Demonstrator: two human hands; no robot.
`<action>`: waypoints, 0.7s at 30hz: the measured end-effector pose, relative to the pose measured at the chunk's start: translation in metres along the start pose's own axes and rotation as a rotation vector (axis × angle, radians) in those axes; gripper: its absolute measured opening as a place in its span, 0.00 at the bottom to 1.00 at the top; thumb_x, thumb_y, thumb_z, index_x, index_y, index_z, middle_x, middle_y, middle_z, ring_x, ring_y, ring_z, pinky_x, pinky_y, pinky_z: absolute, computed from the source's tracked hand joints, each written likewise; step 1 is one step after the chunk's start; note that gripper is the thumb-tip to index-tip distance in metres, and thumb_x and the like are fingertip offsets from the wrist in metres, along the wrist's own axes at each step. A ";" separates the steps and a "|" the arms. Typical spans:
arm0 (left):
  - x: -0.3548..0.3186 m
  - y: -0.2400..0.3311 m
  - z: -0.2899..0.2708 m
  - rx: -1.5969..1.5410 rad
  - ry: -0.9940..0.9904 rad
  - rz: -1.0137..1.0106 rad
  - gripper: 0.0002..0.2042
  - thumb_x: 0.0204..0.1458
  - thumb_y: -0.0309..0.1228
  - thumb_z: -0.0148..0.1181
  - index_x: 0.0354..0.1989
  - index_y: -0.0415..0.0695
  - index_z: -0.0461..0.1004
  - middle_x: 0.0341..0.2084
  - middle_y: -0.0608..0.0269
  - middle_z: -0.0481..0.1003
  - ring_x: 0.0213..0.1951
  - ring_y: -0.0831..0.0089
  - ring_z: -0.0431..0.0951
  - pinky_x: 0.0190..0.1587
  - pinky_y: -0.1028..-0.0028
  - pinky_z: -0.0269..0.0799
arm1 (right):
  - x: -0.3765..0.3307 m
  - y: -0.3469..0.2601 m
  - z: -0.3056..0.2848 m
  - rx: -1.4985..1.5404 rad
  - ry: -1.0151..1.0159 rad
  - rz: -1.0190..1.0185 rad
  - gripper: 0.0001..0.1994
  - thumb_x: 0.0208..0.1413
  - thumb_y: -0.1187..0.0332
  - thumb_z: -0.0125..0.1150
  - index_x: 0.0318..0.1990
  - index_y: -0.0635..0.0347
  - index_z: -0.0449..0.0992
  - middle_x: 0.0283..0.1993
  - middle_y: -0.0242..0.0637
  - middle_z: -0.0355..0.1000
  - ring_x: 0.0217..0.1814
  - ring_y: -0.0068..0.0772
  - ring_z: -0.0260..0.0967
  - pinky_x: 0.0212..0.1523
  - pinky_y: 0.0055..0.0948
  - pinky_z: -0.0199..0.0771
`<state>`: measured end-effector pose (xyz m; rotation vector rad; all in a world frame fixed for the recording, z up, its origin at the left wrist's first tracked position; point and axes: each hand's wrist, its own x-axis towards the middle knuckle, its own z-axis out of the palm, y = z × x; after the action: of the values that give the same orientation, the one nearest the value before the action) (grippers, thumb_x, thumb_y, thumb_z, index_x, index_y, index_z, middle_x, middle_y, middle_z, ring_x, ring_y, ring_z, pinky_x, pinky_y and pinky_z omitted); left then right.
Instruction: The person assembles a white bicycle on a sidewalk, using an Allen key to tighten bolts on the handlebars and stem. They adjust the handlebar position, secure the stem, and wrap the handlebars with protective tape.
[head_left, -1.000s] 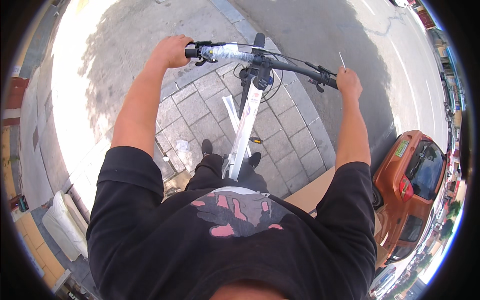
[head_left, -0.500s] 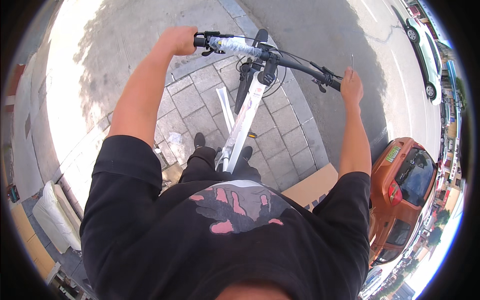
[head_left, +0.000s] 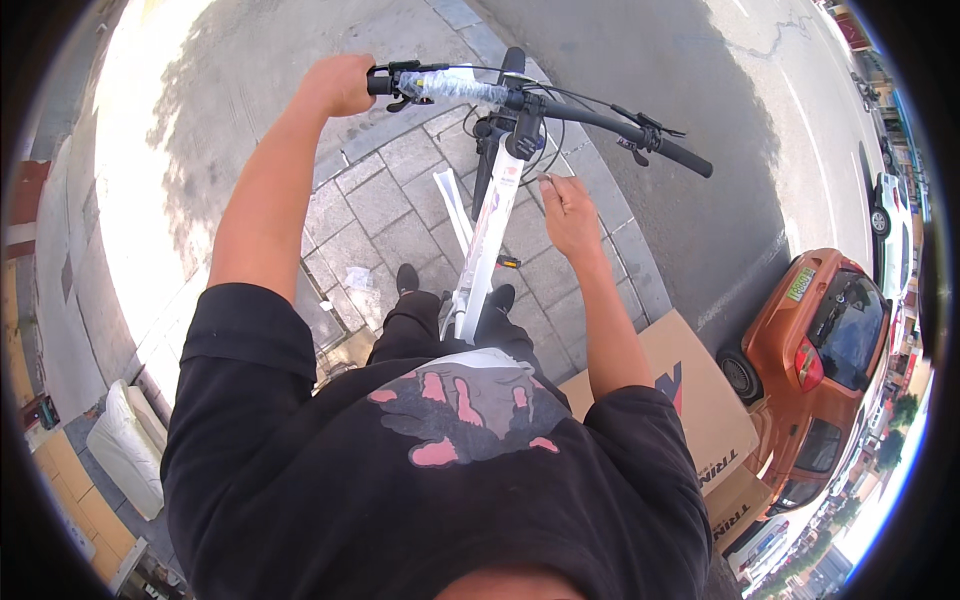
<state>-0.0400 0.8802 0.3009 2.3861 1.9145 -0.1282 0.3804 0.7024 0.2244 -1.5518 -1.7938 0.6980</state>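
A bicycle with a white frame (head_left: 490, 235) stands in front of me, its black handlebar (head_left: 600, 122) running across the top of the view. My left hand (head_left: 342, 85) is wrapped round the left end of the bar, beside a brake lever and a stretch of bar in clear plastic wrap (head_left: 455, 88). My right hand (head_left: 572, 212) is off the bar, closed, just right of the black stem (head_left: 526, 135) and the looping cables. The thin metal tool it held a moment ago is mostly hidden in the fingers now. The right grip (head_left: 685, 157) is free.
My feet stand on grey paving slabs (head_left: 385, 210) either side of the frame. Large cardboard boxes (head_left: 715, 430) lie to the right, near a parked orange car (head_left: 790, 400). A road (head_left: 690, 90) runs beyond the kerb. A pale cushion-like object (head_left: 128, 450) is at left.
My right hand has left the right grip and moved inward to beside the stem. The handlebar has shifted slightly left in view; my left hand stays on its end.
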 end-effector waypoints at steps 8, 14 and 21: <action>-0.007 0.001 -0.012 0.023 0.036 0.045 0.21 0.53 0.38 0.67 0.57 0.52 0.82 0.54 0.60 0.83 0.61 0.55 0.81 0.61 0.57 0.80 | 0.024 0.005 0.028 0.198 0.016 0.166 0.14 0.77 0.61 0.56 0.54 0.61 0.82 0.43 0.54 0.81 0.46 0.61 0.79 0.49 0.50 0.78; -0.009 0.003 -0.010 -0.027 0.068 0.071 0.25 0.51 0.36 0.70 0.60 0.51 0.81 0.54 0.61 0.83 0.60 0.56 0.81 0.62 0.58 0.80 | 0.018 0.008 0.047 0.357 0.077 0.226 0.13 0.77 0.61 0.55 0.52 0.60 0.81 0.43 0.56 0.80 0.47 0.64 0.79 0.49 0.51 0.78; -0.006 0.000 -0.005 0.015 0.100 0.106 0.27 0.51 0.36 0.71 0.62 0.52 0.80 0.55 0.60 0.83 0.61 0.56 0.81 0.63 0.58 0.79 | 0.014 0.018 0.061 0.333 0.172 0.129 0.14 0.79 0.61 0.55 0.54 0.61 0.82 0.40 0.48 0.82 0.44 0.47 0.82 0.48 0.41 0.78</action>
<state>-0.0412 0.8746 0.3066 2.5422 1.8277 -0.0170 0.3443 0.7201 0.1737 -1.4605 -1.3818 0.8494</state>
